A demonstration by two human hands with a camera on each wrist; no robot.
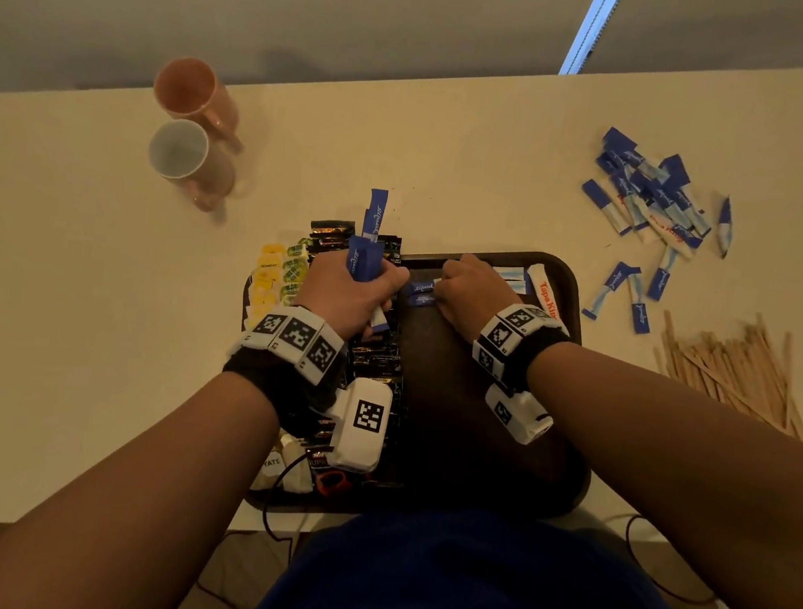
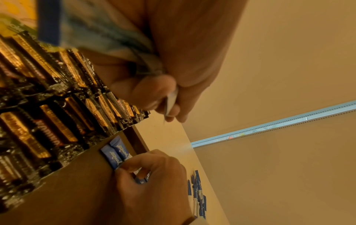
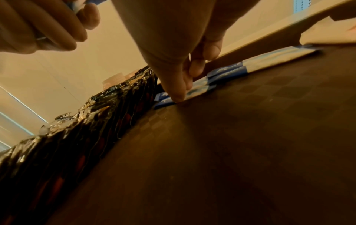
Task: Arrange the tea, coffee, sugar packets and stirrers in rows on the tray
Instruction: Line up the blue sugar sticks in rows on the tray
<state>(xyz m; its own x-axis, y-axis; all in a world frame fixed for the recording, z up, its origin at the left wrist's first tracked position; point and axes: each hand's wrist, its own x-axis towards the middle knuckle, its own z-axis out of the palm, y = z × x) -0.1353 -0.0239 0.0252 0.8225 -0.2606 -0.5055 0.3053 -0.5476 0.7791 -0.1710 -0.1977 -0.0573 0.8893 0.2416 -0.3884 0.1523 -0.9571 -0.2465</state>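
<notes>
Blue sugar packets (image 1: 422, 293) are lying at the tray's (image 1: 577, 298) far edge beside the coffee sachets (image 1: 377, 352); my right hand (image 1: 473, 291) is pinching them flat, my left hand (image 1: 349, 292) is gripping a packet bunch (image 1: 364, 252) above the coffee.

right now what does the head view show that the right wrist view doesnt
Only the head view shows the two mugs, the loose sugar packets and the stirrers on the table. Only the right wrist view shows a fingertip pressing a blue packet onto the tray. Both show the coffee row and the left hand gripping packets.
</notes>
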